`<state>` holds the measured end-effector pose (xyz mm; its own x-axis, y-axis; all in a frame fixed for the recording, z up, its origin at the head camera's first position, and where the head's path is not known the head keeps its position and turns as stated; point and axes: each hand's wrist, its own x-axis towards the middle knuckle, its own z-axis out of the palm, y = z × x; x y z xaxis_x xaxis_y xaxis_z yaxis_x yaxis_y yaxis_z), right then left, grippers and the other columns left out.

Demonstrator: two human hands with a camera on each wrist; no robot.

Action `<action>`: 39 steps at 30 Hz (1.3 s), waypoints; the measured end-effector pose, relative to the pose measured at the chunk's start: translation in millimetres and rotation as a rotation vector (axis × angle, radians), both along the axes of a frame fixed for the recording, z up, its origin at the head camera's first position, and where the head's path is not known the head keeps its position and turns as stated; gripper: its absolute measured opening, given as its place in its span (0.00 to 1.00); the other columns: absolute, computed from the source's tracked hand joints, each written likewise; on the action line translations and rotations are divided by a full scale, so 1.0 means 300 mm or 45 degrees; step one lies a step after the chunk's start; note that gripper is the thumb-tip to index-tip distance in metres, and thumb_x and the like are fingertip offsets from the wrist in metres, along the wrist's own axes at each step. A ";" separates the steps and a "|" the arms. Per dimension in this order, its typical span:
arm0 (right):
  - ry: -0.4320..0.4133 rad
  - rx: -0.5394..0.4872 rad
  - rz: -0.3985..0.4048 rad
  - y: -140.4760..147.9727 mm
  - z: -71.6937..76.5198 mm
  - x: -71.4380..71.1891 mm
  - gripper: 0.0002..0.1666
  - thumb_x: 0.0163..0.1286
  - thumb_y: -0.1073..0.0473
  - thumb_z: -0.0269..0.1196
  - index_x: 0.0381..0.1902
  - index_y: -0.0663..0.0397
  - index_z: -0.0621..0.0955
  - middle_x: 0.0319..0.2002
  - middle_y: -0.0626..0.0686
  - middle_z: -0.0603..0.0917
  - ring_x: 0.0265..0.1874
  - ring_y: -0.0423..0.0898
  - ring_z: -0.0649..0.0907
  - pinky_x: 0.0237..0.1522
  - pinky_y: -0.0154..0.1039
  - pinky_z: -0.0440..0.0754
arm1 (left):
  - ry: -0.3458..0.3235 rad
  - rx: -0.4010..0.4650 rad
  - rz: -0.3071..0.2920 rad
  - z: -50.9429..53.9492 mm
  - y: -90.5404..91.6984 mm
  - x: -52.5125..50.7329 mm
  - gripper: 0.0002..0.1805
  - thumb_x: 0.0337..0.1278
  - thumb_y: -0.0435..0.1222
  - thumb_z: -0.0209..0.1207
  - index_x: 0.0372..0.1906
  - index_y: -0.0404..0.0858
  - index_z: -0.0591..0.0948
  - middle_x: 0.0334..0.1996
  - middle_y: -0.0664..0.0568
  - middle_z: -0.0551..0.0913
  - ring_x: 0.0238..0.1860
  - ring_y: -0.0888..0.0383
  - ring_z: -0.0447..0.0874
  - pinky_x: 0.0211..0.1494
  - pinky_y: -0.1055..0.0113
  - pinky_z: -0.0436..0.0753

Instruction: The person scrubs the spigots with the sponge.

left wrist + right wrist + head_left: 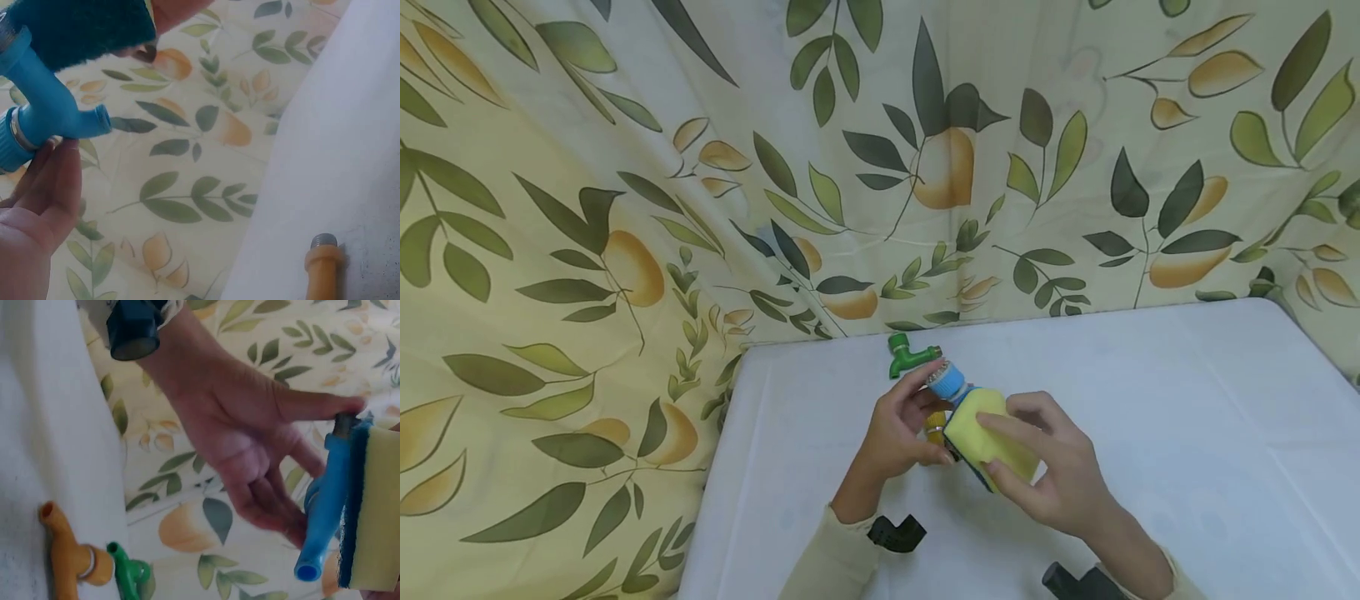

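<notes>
My left hand grips a blue plastic tap by its ends, thumb at the threaded inlet and fingers by the ribbed knob. In my right hand is a yellow sponge with a dark blue-green scouring side, pinched between thumb and fingers. The scouring side lies against the tap's body in the right wrist view. The tap's open spout points down there. From the head, the sponge hides much of the tap.
A green tap lies near the back edge of the white table. An orange-yellow tap lies nearer, partly behind my left hand in the head view. A leaf-patterned curtain hangs behind the table.
</notes>
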<state>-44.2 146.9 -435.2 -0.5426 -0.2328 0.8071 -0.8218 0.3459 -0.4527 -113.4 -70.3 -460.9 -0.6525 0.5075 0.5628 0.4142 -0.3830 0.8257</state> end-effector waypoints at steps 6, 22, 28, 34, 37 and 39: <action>-0.058 0.006 -0.134 0.025 0.004 -0.014 0.22 0.63 0.48 0.70 0.50 0.53 0.88 0.45 0.55 0.80 0.44 0.39 0.77 0.49 0.21 0.77 | 0.029 0.023 -0.066 0.017 -0.001 0.011 0.61 0.47 0.52 0.75 0.75 0.20 0.56 0.68 0.33 0.69 0.65 0.60 0.77 0.69 0.60 0.80; -0.185 0.079 -0.297 0.057 0.027 -0.029 0.30 0.49 0.58 0.75 0.55 0.50 0.86 0.47 0.53 0.80 0.44 0.35 0.77 0.43 0.19 0.76 | -0.039 0.004 -0.163 0.031 -0.004 0.020 0.60 0.53 0.55 0.72 0.75 0.22 0.54 0.66 0.32 0.73 0.63 0.61 0.79 0.68 0.58 0.80; -0.129 -0.002 -0.308 0.051 0.028 -0.049 0.27 0.62 0.46 0.69 0.55 0.53 0.86 0.46 0.55 0.81 0.46 0.34 0.76 0.46 0.18 0.74 | 0.057 -0.067 -0.188 0.042 0.005 0.028 0.59 0.56 0.54 0.71 0.76 0.21 0.53 0.64 0.17 0.63 0.65 0.58 0.77 0.68 0.48 0.78; -0.132 0.005 -0.313 0.037 0.022 -0.041 0.29 0.67 0.39 0.65 0.55 0.54 0.85 0.46 0.55 0.80 0.46 0.36 0.76 0.48 0.18 0.74 | -0.028 0.005 -0.163 0.039 0.018 0.037 0.58 0.58 0.54 0.70 0.76 0.22 0.52 0.64 0.17 0.63 0.62 0.63 0.80 0.68 0.56 0.80; -0.121 0.040 -0.298 0.035 0.017 -0.034 0.28 0.67 0.40 0.66 0.54 0.53 0.86 0.46 0.55 0.80 0.45 0.37 0.77 0.47 0.19 0.76 | -0.089 0.036 -0.123 0.037 0.022 0.038 0.57 0.58 0.55 0.70 0.77 0.23 0.54 0.66 0.29 0.68 0.61 0.62 0.81 0.67 0.62 0.80; -0.140 0.053 -0.322 0.036 0.015 -0.033 0.26 0.65 0.43 0.68 0.55 0.52 0.86 0.46 0.54 0.80 0.45 0.38 0.77 0.47 0.18 0.75 | -0.132 0.056 -0.106 0.038 0.023 0.039 0.58 0.57 0.56 0.70 0.77 0.25 0.54 0.67 0.40 0.71 0.61 0.62 0.82 0.67 0.65 0.80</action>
<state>-54.1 157.7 -430.5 -0.6715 -0.1106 0.7327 -0.6535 0.5543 -0.5154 -101.7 -63.3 -449.5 -0.6649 0.5388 0.5173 0.2926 -0.4494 0.8441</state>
